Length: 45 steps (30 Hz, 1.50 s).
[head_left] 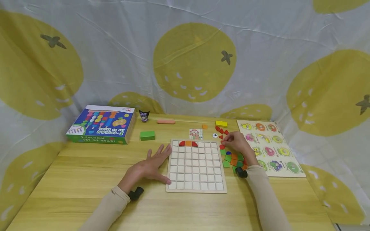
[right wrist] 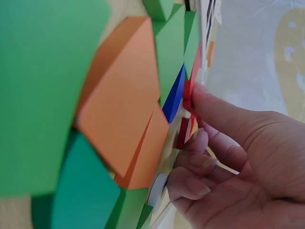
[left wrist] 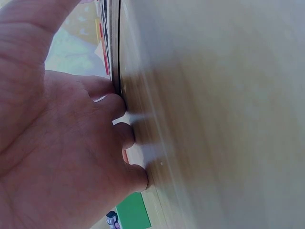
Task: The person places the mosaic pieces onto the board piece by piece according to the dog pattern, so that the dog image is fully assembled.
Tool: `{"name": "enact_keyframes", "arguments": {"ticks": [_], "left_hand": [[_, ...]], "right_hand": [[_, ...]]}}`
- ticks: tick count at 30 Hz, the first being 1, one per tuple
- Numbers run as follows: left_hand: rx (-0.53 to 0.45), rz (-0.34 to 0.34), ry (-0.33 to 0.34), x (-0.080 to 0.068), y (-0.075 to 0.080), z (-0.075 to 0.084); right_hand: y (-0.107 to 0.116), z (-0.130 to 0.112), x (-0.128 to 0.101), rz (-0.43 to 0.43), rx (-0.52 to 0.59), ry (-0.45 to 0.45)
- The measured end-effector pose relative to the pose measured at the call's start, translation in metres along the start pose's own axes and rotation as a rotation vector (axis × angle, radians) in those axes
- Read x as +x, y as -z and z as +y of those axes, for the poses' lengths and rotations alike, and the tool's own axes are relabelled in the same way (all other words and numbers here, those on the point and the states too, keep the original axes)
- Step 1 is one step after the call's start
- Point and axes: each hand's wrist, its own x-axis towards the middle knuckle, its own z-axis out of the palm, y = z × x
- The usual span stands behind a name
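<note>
A wooden grid board (head_left: 196,167) lies flat on the table. Two red quarter-round pieces (head_left: 182,143) flank an orange square (head_left: 188,143) in its top row. My left hand (head_left: 151,165) rests at the board's left edge, fingers spread, the thumb over the lower left corner. In the left wrist view, the fingertips of the left hand (left wrist: 71,138) touch the tabletop beside the board. To the right of the board, my right hand (head_left: 238,141) pinches a small red piece (right wrist: 188,98) between thumb and finger, just above other loose pieces. Its exact shape is partly hidden.
Several green, orange and red pieces (head_left: 228,158) lie right of the board. A fruit puzzle board (head_left: 269,151) sits beyond them. Behind the grid lie a pattern card (head_left: 196,133) and yellow block (head_left: 221,124). A bead-set box (head_left: 101,125) and green block (head_left: 147,135) stand left.
</note>
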Motion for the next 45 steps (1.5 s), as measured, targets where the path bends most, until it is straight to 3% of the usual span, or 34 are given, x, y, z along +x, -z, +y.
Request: {"name": "enact_keyframes", "arguments": {"ticks": [9, 15, 19, 22, 28, 35, 40, 45], "left_hand": [[-0.001, 0.001, 0.002, 0.0, 0.0, -0.001], [-0.006, 0.0, 0.0, 0.0, 0.001, -0.001], [-0.005, 0.004, -0.005, -0.001, 0.001, 0.0], [-0.006, 0.01, -0.014, -0.002, 0.001, -0.001], [-0.008, 0.011, -0.014, -0.002, 0.0, -0.001], [0.011, 0.006, -0.007, -0.002, 0.0, -0.001], [0.023, 0.004, -0.007, -0.003, 0.002, 0.001], [0.022, 0.003, -0.008, -0.004, 0.002, 0.003]], "right_hand": [[-0.006, -0.002, -0.003, 0.065, 0.009, 0.042], [-0.016, -0.02, -0.008, 0.153, 0.031, 0.185], [-0.03, -0.043, -0.011, 0.119, 0.023, 0.295], [-0.044, -0.058, -0.012, 0.085, 0.06, 0.319], [-0.074, -0.082, -0.009, 0.001, 0.211, 0.31], [-0.099, -0.108, 0.0, -0.129, 0.383, 0.241], [-0.113, -0.124, 0.01, -0.192, 0.413, 0.239], [-0.124, -0.134, 0.019, -0.18, 0.386, 0.213]]}}
